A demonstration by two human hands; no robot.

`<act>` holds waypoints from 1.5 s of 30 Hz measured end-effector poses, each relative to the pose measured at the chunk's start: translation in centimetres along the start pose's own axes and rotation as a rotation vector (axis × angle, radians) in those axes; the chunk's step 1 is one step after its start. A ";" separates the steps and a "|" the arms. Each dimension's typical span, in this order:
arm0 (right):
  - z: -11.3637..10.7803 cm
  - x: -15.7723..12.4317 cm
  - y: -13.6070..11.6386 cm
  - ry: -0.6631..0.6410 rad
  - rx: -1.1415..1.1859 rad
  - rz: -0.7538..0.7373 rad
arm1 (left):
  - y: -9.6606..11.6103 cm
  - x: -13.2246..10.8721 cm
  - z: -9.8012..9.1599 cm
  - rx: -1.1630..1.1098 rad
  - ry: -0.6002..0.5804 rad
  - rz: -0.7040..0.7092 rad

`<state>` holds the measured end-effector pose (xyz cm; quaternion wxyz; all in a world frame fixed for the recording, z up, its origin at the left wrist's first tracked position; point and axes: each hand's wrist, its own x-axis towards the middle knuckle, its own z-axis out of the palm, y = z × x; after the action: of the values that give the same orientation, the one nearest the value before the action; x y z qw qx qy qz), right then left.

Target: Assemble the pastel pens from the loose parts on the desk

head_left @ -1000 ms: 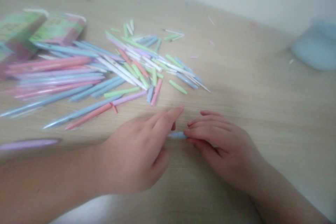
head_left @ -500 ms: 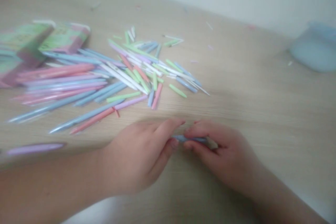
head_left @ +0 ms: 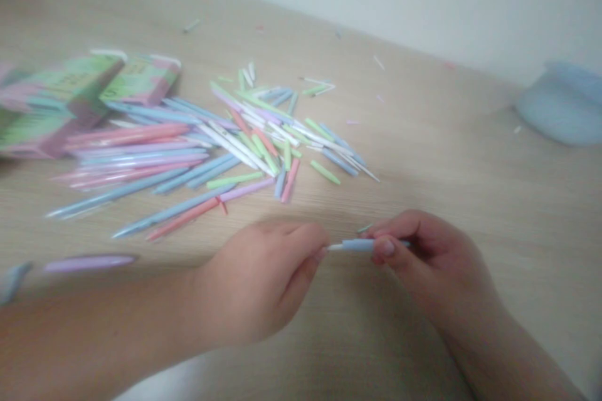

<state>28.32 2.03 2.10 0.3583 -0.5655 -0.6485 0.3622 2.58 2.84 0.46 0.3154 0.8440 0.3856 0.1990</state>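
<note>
My left hand (head_left: pixel 268 282) is closed, its thumb and fingertips pinched on a thin white rod (head_left: pixel 335 247) that looks like a pen refill; the rest of it is hidden in the hand. The rod's other end meets a light-blue pen barrel (head_left: pixel 357 244), which my right hand (head_left: pixel 433 263) grips between thumb and fingers. A small dark-green sliver (head_left: pixel 364 228) shows just above the barrel, near the right fingertips. Beyond both hands lies a loose pile of pen parts (head_left: pixel 263 131) in green, white, blue, pink and purple.
Green-and-pink boxes (head_left: pixel 141 78) lie at the left behind several blue, pink and purple pens. A purple pen (head_left: pixel 89 263) rests beside my left forearm, near a grey-blue object (head_left: pixel 16 282). A pale blue pouch-like thing (head_left: pixel 559 103) sits far right by the wall (head_left: pixel 423 0).
My right hand has moved right, away from the left, baring more of the blue barrel and the white rod between the hands. The view has shifted slightly.
</note>
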 end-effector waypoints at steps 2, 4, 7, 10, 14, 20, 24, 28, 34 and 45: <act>0.6 -0.1 0.1 -0.013 0.143 -0.008 | 0.0 -0.1 0.1 0.000 0.011 0.006; 1.3 -0.2 0.1 -0.082 0.277 0.013 | 0.0 -0.2 0.1 0.000 0.024 0.015; 2.4 -0.5 -0.1 -0.151 0.330 0.021 | -0.1 -0.3 0.2 -0.008 0.015 0.025; 2.6 -0.5 -0.1 -0.141 0.281 -0.041 | -0.1 -0.3 0.1 -0.010 -0.012 0.026; 0.8 0.3 0.4 0.119 0.500 -0.057 | 0.1 -0.2 -0.3 -0.034 0.016 -0.033; -0.1 1.3 0.1 0.162 0.587 0.042 | 0.0 -0.4 -0.4 -0.043 0.020 0.036; 1.2 1.1 -0.1 0.143 0.557 0.122 | -0.1 -0.4 -0.2 0.008 0.028 0.031; 1.3 1.4 0.7 0.146 0.452 0.122 | -0.2 -0.2 0.0 0.199 0.066 -0.033; 0.8 1.9 1.1 0.115 -0.289 0.009 | -0.6 0.2 0.1 0.428 0.030 -0.044; 0.6 0.9 1.3 -0.172 -0.571 -0.357 | -0.7 0.4 0.0 0.378 0.031 -0.051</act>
<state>28.32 3.03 0.78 0.1872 -0.4881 -0.8402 0.1441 2.46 3.45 0.00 0.1502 0.8749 0.4422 0.1281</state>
